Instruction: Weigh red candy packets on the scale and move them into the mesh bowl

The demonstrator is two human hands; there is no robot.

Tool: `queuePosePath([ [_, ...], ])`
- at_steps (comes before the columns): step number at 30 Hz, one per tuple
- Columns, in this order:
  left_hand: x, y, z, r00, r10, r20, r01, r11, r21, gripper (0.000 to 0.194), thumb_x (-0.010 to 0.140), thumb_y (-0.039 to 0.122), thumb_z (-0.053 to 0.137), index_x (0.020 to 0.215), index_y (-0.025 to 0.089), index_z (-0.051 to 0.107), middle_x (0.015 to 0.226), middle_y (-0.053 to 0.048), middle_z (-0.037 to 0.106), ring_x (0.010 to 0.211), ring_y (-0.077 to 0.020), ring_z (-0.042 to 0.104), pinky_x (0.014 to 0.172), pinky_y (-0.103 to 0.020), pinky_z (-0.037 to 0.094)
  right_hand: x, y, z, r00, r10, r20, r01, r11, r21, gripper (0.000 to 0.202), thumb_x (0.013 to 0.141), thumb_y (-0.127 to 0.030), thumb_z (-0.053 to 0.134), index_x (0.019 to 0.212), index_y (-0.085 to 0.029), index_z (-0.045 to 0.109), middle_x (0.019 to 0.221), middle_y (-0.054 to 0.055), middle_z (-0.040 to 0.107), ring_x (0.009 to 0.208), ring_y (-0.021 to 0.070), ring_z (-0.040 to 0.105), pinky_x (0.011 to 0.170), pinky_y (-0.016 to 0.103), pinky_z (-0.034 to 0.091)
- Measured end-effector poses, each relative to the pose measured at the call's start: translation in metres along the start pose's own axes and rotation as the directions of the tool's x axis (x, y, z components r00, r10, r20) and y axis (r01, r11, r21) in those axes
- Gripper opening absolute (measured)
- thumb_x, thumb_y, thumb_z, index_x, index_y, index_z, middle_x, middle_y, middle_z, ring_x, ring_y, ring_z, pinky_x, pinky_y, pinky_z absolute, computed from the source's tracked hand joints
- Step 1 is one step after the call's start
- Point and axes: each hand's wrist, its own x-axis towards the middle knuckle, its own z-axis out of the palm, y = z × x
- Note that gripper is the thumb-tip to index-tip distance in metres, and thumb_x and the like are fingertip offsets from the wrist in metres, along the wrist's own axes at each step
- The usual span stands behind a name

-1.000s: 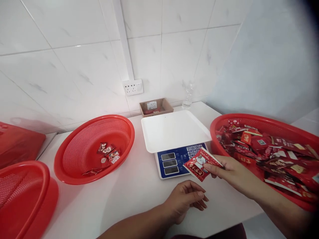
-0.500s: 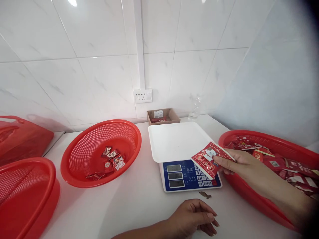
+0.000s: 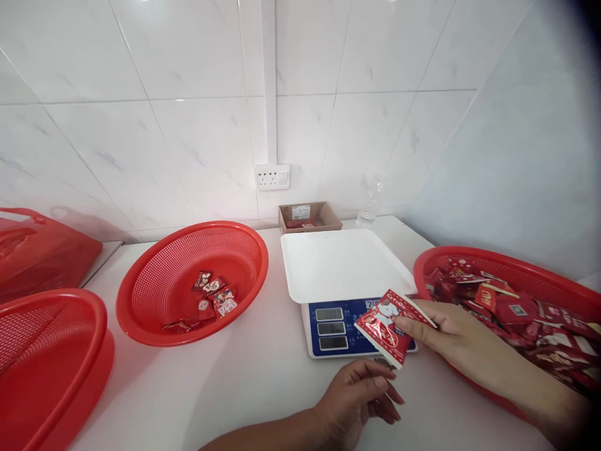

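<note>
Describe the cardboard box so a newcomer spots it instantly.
Start at the broad white tray on top of the blue-fronted scale. Just past its far edge, below the wall socket, sits a small open box. It's brown cardboard with a white label, unlike the red baskets.

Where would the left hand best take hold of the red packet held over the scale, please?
Probably by the crimped lower-left edge of the red packet, coming from the near side: that thin, flat edge is free and faces the left hand, while the right hand covers the opposite side.
</note>
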Motion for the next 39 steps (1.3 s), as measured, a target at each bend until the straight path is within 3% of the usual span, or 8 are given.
queuePosePath([
  [4, -0.003, 0.006, 0.003, 1.000, 0.022, 0.023, -0.020, 0.997, -0.081, 0.050, 0.057, 0.041, 0.074, 0.096, 0.014, 0.059, 0.080, -0.005, 0.063, 0.058, -0.0108, 0.055, 0.055, -0.023, 0.038, -0.012, 0.017, 0.014, 0.984, 0.032, 0.176, -0.045, 0.997, 0.067, 0.035, 0.078, -0.054, 0.053, 0.069, -0.021, 0.061, 0.071, 0.000, 0.064, 0.069, 0.0178, 0.057, 0.066, 0.026, 0.045],
  [10, -0.004, 0.009, 0.005, 0.999, -0.030, -0.015, 0.028, 0.995, -0.094, 0.035, 0.055, 0.019, 0.062, 0.090, 0.011, 0.061, 0.076, -0.005, 0.061, 0.061, -0.0117, 0.053, 0.056, -0.023, 0.036, -0.026, 0.044, 0.025, 0.961, 0.128, 0.246, -0.149, 0.986, 0.068, 0.036, 0.078, -0.053, 0.053, 0.066, -0.020, 0.056, 0.063, -0.002, 0.055, 0.060, 0.0134, 0.048, 0.057, 0.023, 0.040],
  [15, -0.003, 0.005, 0.002, 0.999, -0.011, -0.049, 0.009, 0.999, -0.037, 0.029, 0.059, 0.032, 0.068, 0.077, 0.013, 0.056, 0.073, -0.004, 0.061, 0.062, -0.0132, 0.055, 0.054, -0.024, 0.039, -0.031, 0.049, 0.027, 0.947, 0.094, 0.308, -0.126, 0.988, 0.086, 0.038, 0.083, -0.052, 0.047, 0.072, -0.018, 0.061, 0.075, 0.001, 0.062, 0.073, 0.0169, 0.055, 0.071, 0.026, 0.044],
  [21, -0.003, 0.003, 0.004, 0.986, 0.095, -0.138, -0.076, 0.988, 0.132, 0.045, 0.064, 0.053, 0.070, 0.072, 0.015, 0.049, 0.062, 0.001, 0.056, 0.051, -0.0075, 0.048, 0.050, -0.021, 0.035, -0.036, 0.066, 0.052, 0.949, 0.211, 0.233, -0.251, 0.955, 0.156, 0.048, 0.074, -0.064, 0.050, 0.078, -0.017, 0.060, 0.065, 0.001, 0.058, 0.058, 0.0132, 0.050, 0.052, 0.024, 0.042],
  [28, -0.004, 0.002, 0.002, 0.975, 0.163, -0.150, -0.127, 0.967, 0.223, 0.045, 0.066, 0.055, 0.068, 0.073, 0.014, 0.051, 0.062, 0.001, 0.055, 0.054, -0.0085, 0.049, 0.053, -0.022, 0.037, -0.036, 0.071, 0.080, 0.960, 0.276, 0.055, -0.281, 0.931, 0.233, 0.054, 0.071, -0.069, 0.046, 0.054, -0.018, 0.051, 0.051, 0.000, 0.052, 0.051, 0.0124, 0.045, 0.050, 0.025, 0.040],
  [31, -0.004, 0.003, 0.003, 0.979, 0.121, -0.165, -0.094, 0.982, 0.162, 0.044, 0.065, 0.055, 0.069, 0.070, 0.015, 0.051, 0.062, 0.001, 0.055, 0.054, -0.0086, 0.048, 0.053, -0.022, 0.037, -0.036, 0.065, 0.080, 0.963, 0.259, 0.075, -0.270, 0.915, 0.299, 0.048, 0.071, -0.064, 0.051, 0.058, -0.018, 0.053, 0.054, -0.001, 0.055, 0.055, 0.0140, 0.050, 0.054, 0.025, 0.043],
  [34, -0.005, 0.003, 0.004, 0.984, 0.125, -0.124, -0.112, 0.988, 0.104, 0.039, 0.068, 0.050, 0.069, 0.078, 0.013, 0.058, 0.071, -0.002, 0.059, 0.064, -0.0110, 0.053, 0.064, -0.024, 0.041, -0.036, 0.062, 0.081, 0.972, 0.194, 0.129, -0.228, 0.907, 0.355, 0.037, 0.071, -0.055, 0.057, 0.070, -0.018, 0.060, 0.066, 0.000, 0.062, 0.067, 0.0174, 0.056, 0.063, 0.027, 0.046],
  [39, -0.005, 0.005, 0.003, 0.980, 0.171, -0.102, -0.152, 0.974, 0.170, 0.037, 0.073, 0.048, 0.066, 0.086, 0.013, 0.061, 0.083, -0.005, 0.063, 0.076, -0.0141, 0.055, 0.076, -0.027, 0.042, -0.036, 0.071, 0.088, 0.957, 0.195, 0.217, -0.258, 0.913, 0.317, 0.033, 0.075, -0.049, 0.055, 0.070, -0.017, 0.059, 0.066, 0.000, 0.061, 0.064, 0.0161, 0.054, 0.061, 0.026, 0.044],
])
